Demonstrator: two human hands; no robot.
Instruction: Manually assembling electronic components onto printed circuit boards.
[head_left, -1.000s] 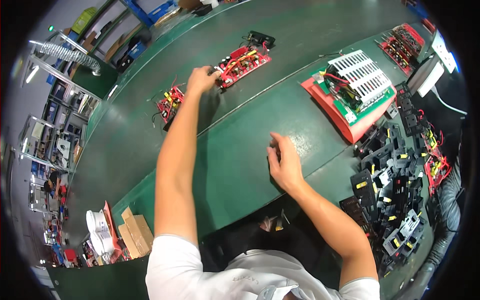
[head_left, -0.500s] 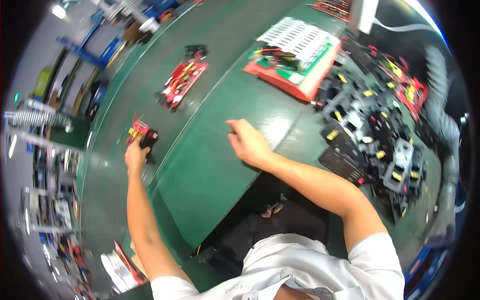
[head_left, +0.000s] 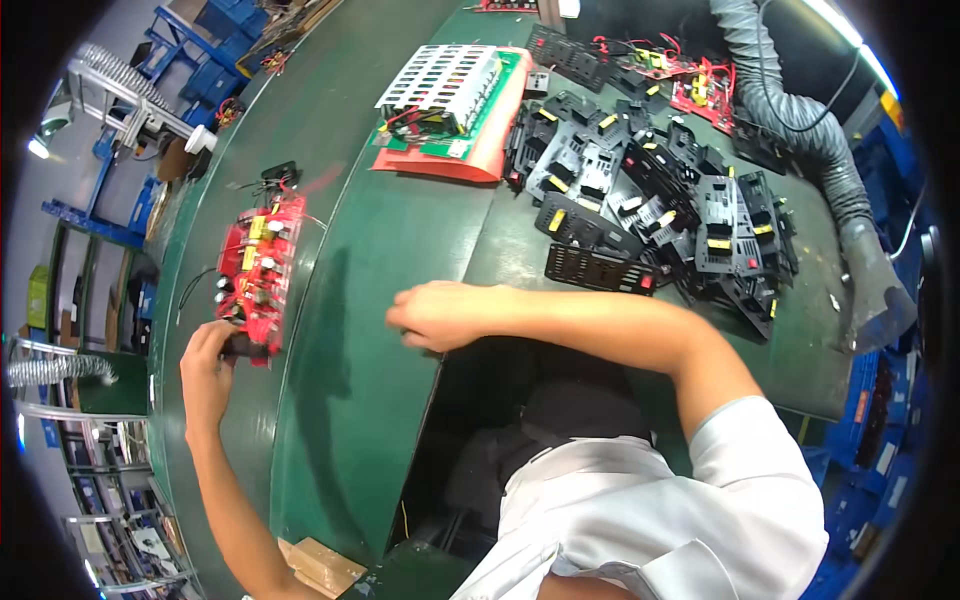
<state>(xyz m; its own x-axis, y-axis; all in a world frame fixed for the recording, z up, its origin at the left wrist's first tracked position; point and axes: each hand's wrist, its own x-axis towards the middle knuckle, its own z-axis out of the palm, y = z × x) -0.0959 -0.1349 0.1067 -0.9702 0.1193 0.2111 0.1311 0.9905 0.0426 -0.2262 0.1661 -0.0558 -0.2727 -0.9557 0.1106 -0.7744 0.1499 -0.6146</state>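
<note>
My left hand (head_left: 207,352) is closed on the dark near end of a red circuit board (head_left: 255,325), which lies on the green strip at the left. More red boards with yellow and black components (head_left: 262,250) lie directly beyond it, so close that I cannot tell where one ends. A black part with thin wires (head_left: 280,175) sits at their far end. My right hand (head_left: 436,315) hovers over the green bench (head_left: 370,250), fingers loosely bent and apart, holding nothing.
To the right lies a heap of black plastic housings (head_left: 650,190). Beyond my right hand, a white slotted rack on a green board (head_left: 445,90) rests on a red-orange sheet (head_left: 435,165). A grey flexible duct (head_left: 800,110) hangs at the far right; cardboard (head_left: 320,567) lies near my left forearm.
My view has turned. The red board in my left hand has come up against the near end of the other red boards. My right hand has drawn left, its fingers more bent.
</note>
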